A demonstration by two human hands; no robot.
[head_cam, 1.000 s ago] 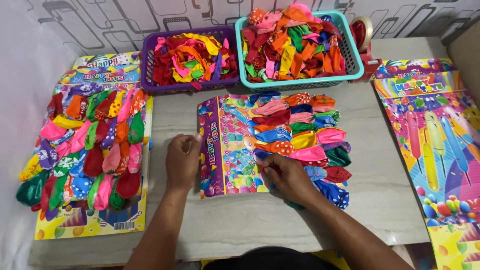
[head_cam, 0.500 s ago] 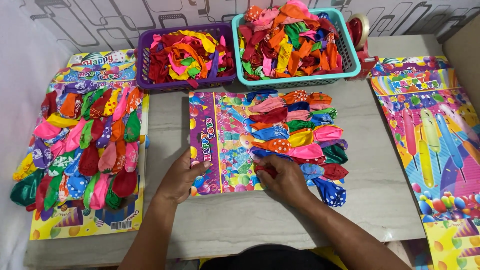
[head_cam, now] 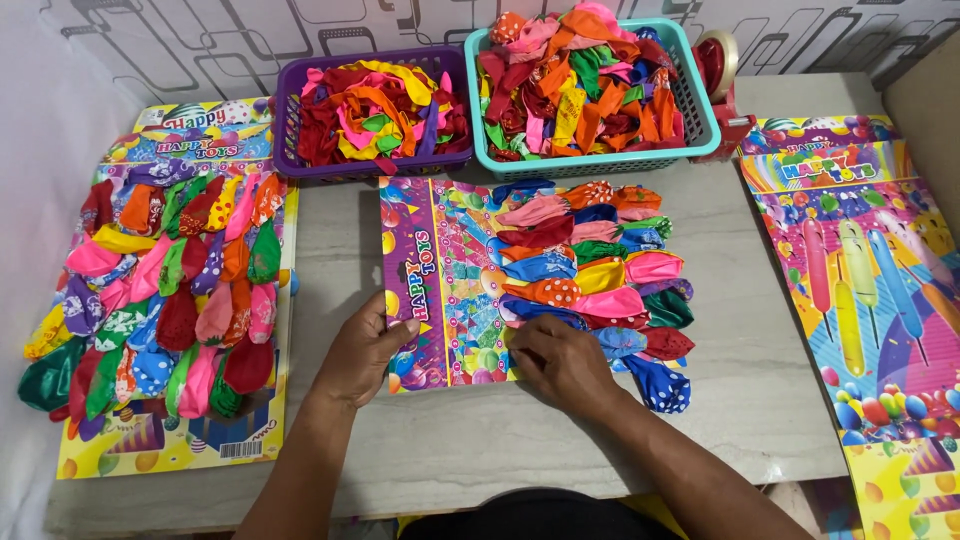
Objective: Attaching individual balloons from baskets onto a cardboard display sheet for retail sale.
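Spreading across the bench (head_cam: 560,450), a printed card (head_cam: 445,285) lies between both hands. Its right half carries rows of flat balloons (head_cam: 600,275). The left hand (head_cam: 362,352) grips the card's lower-left edge; the right hand (head_cam: 556,362) presses curled fingers on the lowest balloons.

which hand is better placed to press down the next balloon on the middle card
Right, probably: the right hand already rests at the balloons on the card, while the left hand holds its left edge.
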